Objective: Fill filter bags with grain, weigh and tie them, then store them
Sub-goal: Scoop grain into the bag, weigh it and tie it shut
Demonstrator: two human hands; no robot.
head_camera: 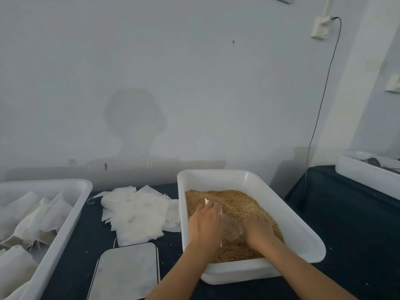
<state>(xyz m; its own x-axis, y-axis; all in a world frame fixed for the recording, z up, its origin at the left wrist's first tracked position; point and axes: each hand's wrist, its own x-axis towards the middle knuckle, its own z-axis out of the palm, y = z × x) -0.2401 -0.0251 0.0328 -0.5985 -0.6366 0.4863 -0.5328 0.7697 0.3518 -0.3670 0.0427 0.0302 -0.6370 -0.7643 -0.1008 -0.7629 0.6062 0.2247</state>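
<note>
at your far left sits a white tub [71, 204] with filled filter bags [28, 215] lying in it, pale and slumped against one another. just right of it, on the dark table cloth [86, 245], a loose heap of empty filter bags [136, 215] is spread flat, a thin drawstring showing at its left edge. in front of that heap, near you, lies the scale [126, 271] with its pale flat platform bare.

right of the heap stands the white grain tub [303, 234], touching the edge of the empty bags, with golden-brown grain [233, 200] covering its floor. both your hands are inside it. your left hand [205, 224] is curled round the mouth of a filter bag [213, 205], whose white edge shows just past your knuckles. between the hands a clear scoop-like thing [232, 228] is blurred; what it is cannot be told. your right hand [258, 231] lies low on the grain with fingers bent down toward that clear thing, and you cannot tell from here whether it grips it.

at the far right, well apart on another dark surface, is a second white tub [365, 174].
</note>
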